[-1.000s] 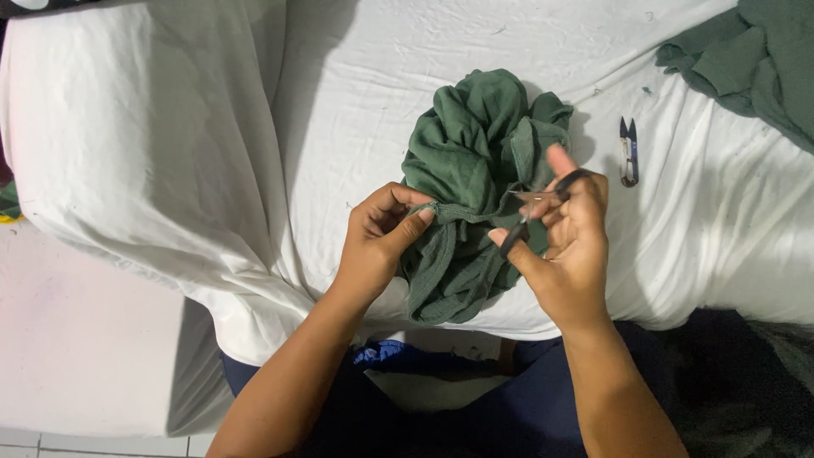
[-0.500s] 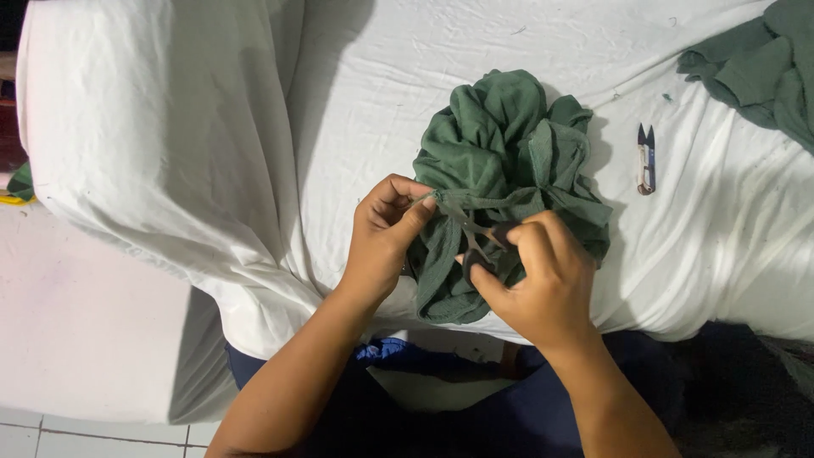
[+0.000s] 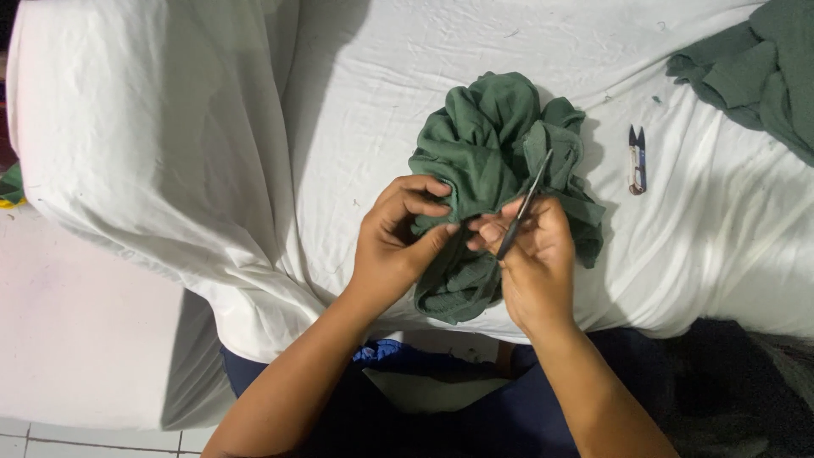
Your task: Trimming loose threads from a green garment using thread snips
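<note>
Left hand: fingers curled and pressed together on the near left edge of the green cloth, thumb and forefinger pinching a fold of it, apparently to keep that spot taut and steady.
Right hand: thumb and first fingers pinch a thin dark tool near its lower end, the other fingers folded under; it looks like a seam ripper or slim pick, though I cannot tell which.
Tool: slender, straight and stiff, tilted so its upper end points far and to the right across the cloth, its lower end close to the left thumb. The low grip seems meant for fine control at the pinched fold.
Green cloth: soft knit fabric in dull green, bunched into a rumpled mound of deep folds, lying on the near middle of the white sheet, its near end hanging over the edge between both hands.
White sheet: thin, creased, draped over a padded surface and falling loose at the left.
Snips: small metal thread cutters with dark pointed blades, lying flat to the right of the mound, apart from it and within easy reach.
Second green cloth: the same fabric, heaped at the far right corner.
</note>
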